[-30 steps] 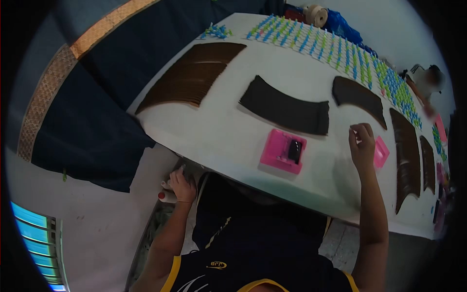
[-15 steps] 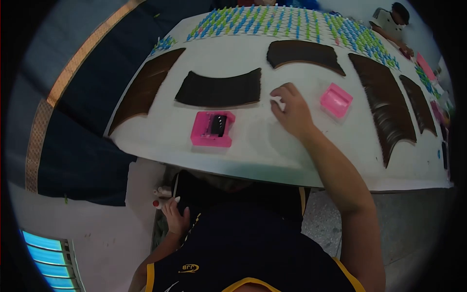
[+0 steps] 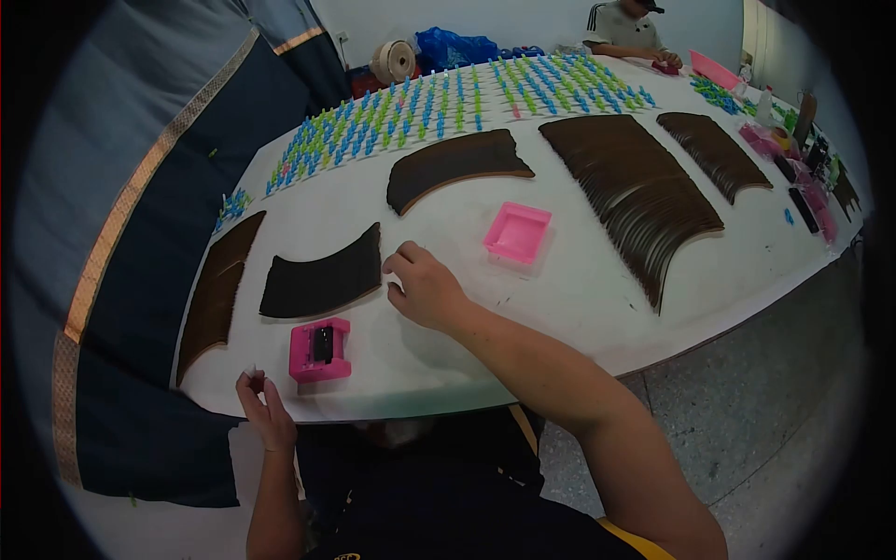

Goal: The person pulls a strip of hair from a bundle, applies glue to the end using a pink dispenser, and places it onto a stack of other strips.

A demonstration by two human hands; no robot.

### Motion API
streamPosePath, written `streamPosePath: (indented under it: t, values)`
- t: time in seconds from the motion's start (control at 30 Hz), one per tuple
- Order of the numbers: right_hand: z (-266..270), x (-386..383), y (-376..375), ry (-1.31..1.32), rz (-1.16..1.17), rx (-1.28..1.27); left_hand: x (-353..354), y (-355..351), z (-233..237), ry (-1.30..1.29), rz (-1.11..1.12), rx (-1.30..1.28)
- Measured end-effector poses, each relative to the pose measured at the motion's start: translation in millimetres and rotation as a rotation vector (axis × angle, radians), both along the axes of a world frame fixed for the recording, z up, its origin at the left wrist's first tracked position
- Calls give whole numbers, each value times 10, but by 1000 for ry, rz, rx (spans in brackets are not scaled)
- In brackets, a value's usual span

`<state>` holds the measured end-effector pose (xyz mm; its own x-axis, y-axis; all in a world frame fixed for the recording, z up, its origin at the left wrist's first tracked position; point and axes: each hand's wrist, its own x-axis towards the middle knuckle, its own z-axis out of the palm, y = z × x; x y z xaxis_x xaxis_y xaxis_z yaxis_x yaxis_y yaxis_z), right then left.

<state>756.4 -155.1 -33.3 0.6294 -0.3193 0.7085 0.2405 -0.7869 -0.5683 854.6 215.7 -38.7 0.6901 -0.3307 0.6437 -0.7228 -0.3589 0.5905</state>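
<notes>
My right hand (image 3: 427, 287) hovers over the white table by the right end of a dark curved sheet (image 3: 322, 277). Its fingers are bent, the thumb apart from them, and nothing shows between them. At the table's front left edge my left hand (image 3: 266, 411) is raised with fingers curled. A small white bit (image 3: 249, 371) shows at its fingertips, too small to name. Between the hands sits a pink block (image 3: 301, 357) with a black part (image 3: 323, 343) set in its recess. Right of my right hand is a pink open tray (image 3: 518, 231) on a clear base.
Other dark curved sheets lie around: behind (image 3: 457, 166), far left (image 3: 219, 303) and right (image 3: 635, 177). Rows of blue and green clips (image 3: 411, 117) cover the table's back. A co-worker (image 3: 630, 33) sits at the far side. A blue curtain (image 3: 168, 205) hangs left.
The view has turned to the right. My left hand has risen from beside small bottles below the table to the table's edge. The white bit seen at my right fingers no longer shows.
</notes>
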Motion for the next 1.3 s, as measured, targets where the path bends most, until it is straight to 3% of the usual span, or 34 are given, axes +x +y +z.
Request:
streamPosePath:
  t: [0.07, 0.3, 0.4, 0.57, 0.8, 1.0, 1.3]
  values:
    - [16, -19, 5, 21, 25, 52, 216, -65, -8, 177, -22, -199]
    - [57, -172, -130, 99, -69, 88, 947, -306, -101, 342, -113, -232]
    - [30, -153, -223, 68, -68, 49, 849, -511, 8, 571, -70, -270]
    - [123, -181, -317, 273, -99, 82, 956, -452, -126, 639, -153, -290]
    - [76, -145, -342, 311, -149, 168, 793, -537, 37, 758, -225, -316]
    - [80, -113, -280, 363, -254, -16, 803, -470, -36, 577, -326, -314]
    - [59, -89, -237, 365, -292, -50, 801, -459, -68, 565, -338, -387]
